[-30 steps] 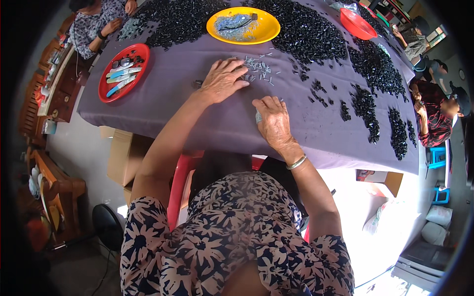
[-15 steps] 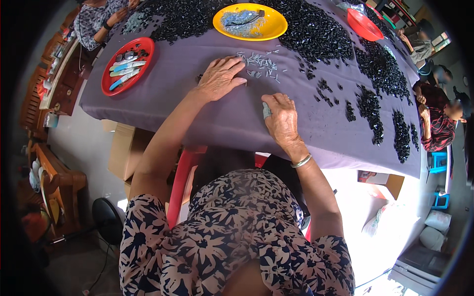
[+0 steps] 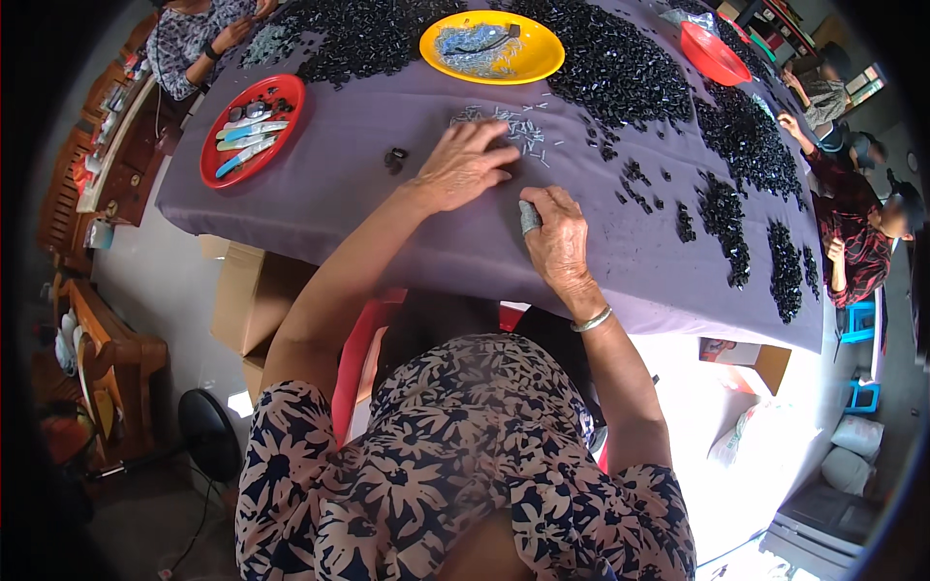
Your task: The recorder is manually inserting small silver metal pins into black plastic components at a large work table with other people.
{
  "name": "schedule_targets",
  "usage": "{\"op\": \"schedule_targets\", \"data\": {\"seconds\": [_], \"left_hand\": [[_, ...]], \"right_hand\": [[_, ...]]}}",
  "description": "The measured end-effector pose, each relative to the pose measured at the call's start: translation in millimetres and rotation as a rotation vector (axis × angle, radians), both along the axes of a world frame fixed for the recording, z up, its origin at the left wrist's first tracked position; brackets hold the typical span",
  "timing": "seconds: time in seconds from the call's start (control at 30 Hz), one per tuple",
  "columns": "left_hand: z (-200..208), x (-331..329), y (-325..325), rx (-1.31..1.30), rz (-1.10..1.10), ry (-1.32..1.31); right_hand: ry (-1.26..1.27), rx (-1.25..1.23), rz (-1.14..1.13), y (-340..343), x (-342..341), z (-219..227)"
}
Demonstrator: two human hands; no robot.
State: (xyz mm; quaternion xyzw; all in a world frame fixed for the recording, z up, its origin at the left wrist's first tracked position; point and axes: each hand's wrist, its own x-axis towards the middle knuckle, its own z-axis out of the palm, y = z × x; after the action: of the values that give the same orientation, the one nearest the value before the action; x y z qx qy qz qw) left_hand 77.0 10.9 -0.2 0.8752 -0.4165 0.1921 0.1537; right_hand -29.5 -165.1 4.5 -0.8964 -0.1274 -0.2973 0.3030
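Observation:
My left hand (image 3: 461, 167) lies low over the purple cloth (image 3: 358, 228), fingers apart, with its fingertips at a loose scatter of small clear slivers (image 3: 531, 134). My right hand (image 3: 557, 237) rests on the cloth to the right and nearer me. Its fingers are curled in, and a grey wrap covers the thumb; anything inside is hidden. A few small dark pieces (image 3: 394, 160) lie left of my left hand. Beyond the slivers stands a yellow plate (image 3: 542, 60) holding more slivers and a dark, thin tool.
A red tray (image 3: 291, 126) with blue-and-white handled tools stands at the left. Large heaps of small black pieces (image 3: 620, 77) cover the far and right parts of the table. A red bowl (image 3: 715, 54) sits far right. Other people sit at the left and right edges.
My left hand has shifted right, its fingers spreading over the slivers and uncovering the dark pieces at its left. My right hand has barely moved.

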Motion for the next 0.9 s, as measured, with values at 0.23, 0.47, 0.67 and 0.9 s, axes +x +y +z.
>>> {"op": "schedule_targets", "data": {"seconds": [0.23, 0.47, 0.67, 0.9], "left_hand": [[-2.1, 7.0, 6.7, 0.041, 0.08, 0.052], [-2.4, 3.2, 21.8, 0.028, 0.131, -0.021], [-5.0, -3.3, 26.0, 0.007, 0.12, 0.05], [-0.6, -7.6, 13.8, -0.002, 0.163, 0.014]], "right_hand": [[0.046, 0.067, 0.012, -6.4, 2.1, -3.3], [0.054, 0.144, 0.013, -4.7, 1.2, -1.7], [0.063, 0.345, -0.022, -8.0, 1.4, 0.5], [0.147, 0.463, -0.032, -9.8, 3.2, -1.2]]}}
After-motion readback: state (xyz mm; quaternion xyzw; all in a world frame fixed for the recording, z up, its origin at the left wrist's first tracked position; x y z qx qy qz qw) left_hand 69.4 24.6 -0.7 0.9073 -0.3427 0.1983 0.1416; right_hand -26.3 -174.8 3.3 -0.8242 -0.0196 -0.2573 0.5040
